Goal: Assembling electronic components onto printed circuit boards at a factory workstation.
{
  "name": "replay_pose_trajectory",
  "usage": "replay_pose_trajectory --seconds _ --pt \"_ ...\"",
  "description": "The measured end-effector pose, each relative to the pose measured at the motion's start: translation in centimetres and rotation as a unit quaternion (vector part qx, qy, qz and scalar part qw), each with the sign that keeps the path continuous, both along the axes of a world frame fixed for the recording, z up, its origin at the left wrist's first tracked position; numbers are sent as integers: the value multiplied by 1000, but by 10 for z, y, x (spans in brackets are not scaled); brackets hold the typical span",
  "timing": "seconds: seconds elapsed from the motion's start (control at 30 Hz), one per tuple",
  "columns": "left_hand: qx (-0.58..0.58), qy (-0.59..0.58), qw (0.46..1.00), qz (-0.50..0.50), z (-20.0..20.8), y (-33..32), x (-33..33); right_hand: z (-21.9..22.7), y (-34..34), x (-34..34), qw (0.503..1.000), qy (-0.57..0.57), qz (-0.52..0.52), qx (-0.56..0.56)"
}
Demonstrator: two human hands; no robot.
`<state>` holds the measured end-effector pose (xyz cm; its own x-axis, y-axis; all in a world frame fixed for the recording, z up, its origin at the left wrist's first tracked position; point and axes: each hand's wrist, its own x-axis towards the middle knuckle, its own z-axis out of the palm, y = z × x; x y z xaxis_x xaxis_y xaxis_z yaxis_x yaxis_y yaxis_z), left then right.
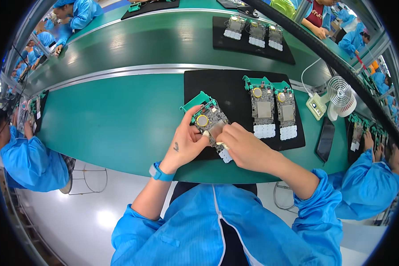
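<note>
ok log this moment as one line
left hand: grips circuit board; right hand: at its near half; black mat: two more boards; phone: right of mat

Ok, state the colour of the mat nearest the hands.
Black; the mat shows in the head view.

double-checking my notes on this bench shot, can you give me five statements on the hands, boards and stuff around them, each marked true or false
1. The left hand holds a board, with the right hand at it too. True.
2. The watch is on the right wrist. False: the watch is on the left wrist.
3. Two more boards lie on the mat, right of the held one. True.
4. The fan stands left of the mat. False: the fan is right of it.
5. The phone lies on the mat. False: the phone lies on the table, right of the mat.
</note>
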<state>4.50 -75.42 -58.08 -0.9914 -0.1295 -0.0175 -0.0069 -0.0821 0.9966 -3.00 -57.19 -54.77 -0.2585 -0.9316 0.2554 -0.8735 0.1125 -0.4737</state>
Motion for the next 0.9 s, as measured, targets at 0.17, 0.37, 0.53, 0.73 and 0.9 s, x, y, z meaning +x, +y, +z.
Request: replay_pose_trajectory --seconds 0.17,0.37,0.53,0.73,0.9 --pt "-76 -41 996 0 10 3 4 -13 -8 42 946 317 -27 55" --pt "44 2 999 22 6 7 5 -11 3 16 900 -282 -309 -120" --pt "-69 -8 998 -3 18 3 7 -5 -4 -26 870 -407 -267 -79" --pt "-466 94 867 149 59 -3 19 16 6 -43 957 -222 -150 -109" --pt "-449 233 862 28 42 -9 -12 30 -1 -36 944 -289 -151 -44"
